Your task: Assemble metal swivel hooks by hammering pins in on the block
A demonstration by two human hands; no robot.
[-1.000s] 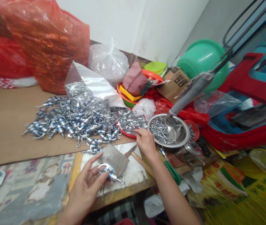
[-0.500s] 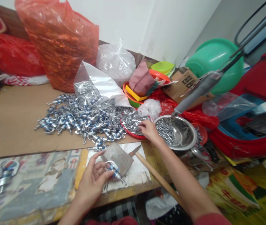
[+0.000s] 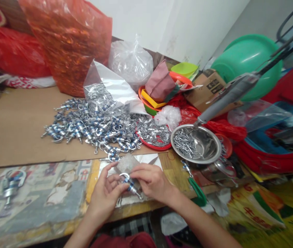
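A small blue-and-silver metal assembly [image 3: 133,187] with a curved white-silver hook is pinched in my left hand [image 3: 107,193], above the front edge of the table. My right hand [image 3: 153,181] touches it from the other side, fingers closed together; whatever they hold is too small to make out. Behind my hands a grey block [image 3: 127,163] lies on white paper. Many similar assemblies [image 3: 84,129] are heaped on brown cardboard. Right of the heap are a red tray [image 3: 154,134] of small metal pieces and a steel bowl [image 3: 208,146] with metal pins.
A grey-handled tool [image 3: 226,96] slants over the bowl. Plastic bags [image 3: 69,44], a green basin [image 3: 249,65] and a cardboard box [image 3: 210,89] stand behind. A green-handled item [image 3: 197,193] lies at the table's front edge. Two larger hooked assemblies [image 3: 11,187] are at the left.
My right hand has moved from the red tray back to the assembly in my left hand. The wooden stick that lay under my right arm is no longer visible; the green-handled item now shows.
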